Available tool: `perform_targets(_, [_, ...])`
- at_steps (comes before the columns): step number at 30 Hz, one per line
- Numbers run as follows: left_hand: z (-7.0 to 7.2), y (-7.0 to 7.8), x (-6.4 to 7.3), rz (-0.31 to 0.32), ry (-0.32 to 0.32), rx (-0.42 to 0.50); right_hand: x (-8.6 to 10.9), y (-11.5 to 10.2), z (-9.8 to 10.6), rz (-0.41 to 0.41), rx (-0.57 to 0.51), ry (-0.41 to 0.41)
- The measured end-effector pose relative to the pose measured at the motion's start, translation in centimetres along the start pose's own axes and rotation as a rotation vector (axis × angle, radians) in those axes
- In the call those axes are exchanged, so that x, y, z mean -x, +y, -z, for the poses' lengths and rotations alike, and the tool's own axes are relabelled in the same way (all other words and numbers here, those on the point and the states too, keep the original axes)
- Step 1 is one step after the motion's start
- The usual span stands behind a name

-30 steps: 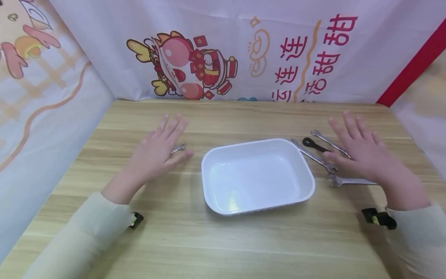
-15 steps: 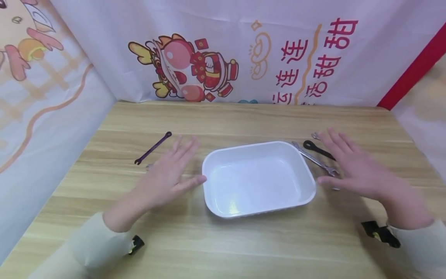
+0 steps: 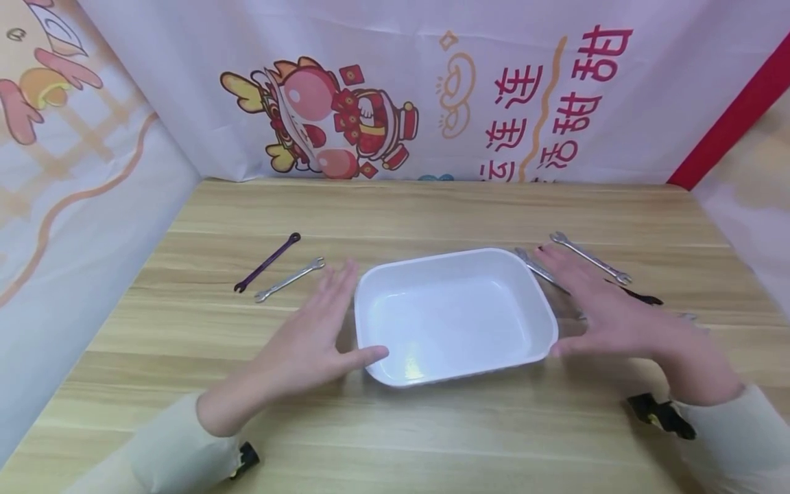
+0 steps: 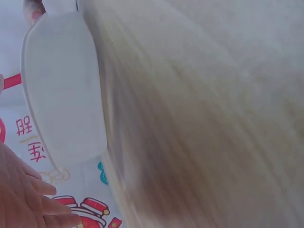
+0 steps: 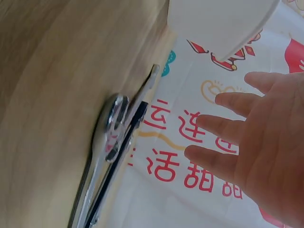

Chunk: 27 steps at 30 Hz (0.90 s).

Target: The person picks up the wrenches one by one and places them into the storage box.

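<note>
A white rectangular plastic tub (image 3: 457,374) stands on the wooden table between both hands, with nothing in it. My left hand (image 3: 302,346) is at the tub's left side, fingers straight and the thumb overlapping the rim in the head view. On the other side, my right hand (image 3: 607,312) has its fingers extended, with the thumb right at the tub's right corner. Neither hand grips anything. In the right wrist view the right hand (image 5: 270,142) shows spread fingers, apart from the tub (image 5: 213,23). The left wrist view shows the left hand (image 4: 23,199) below the tub (image 4: 64,90).
Left of the tub lie a purple wrench (image 3: 267,263) and a silver wrench (image 3: 289,280). Several wrenches lie at right, including a silver one (image 3: 591,258) and a black one (image 3: 642,296), partly under the right hand. A printed cloth (image 3: 457,89) hangs along the table's back edge.
Both hands have come inward and toward the near side, to the sides of the tub. The two left wrenches, earlier covered by the left hand, now show. The tub has stayed in place.
</note>
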<state>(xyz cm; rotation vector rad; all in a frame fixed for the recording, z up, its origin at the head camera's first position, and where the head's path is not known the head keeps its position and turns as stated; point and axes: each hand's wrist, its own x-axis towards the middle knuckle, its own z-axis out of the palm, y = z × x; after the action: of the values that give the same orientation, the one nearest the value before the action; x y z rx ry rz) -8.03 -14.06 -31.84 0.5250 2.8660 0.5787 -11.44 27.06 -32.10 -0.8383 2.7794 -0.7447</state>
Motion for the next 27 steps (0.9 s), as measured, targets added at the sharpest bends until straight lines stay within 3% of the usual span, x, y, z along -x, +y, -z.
perform_targets(9, [-1.0,0.3,-0.1,-0.004,-0.03,-0.008,-0.2,-0.1,-0.7,0.01,-0.009,-0.044])
perform_targets(27, [-1.3,0.3,0.0,-0.066,-0.055,-0.053,-0.4,-0.2,-0.9,-0.011,0.003,-0.078])
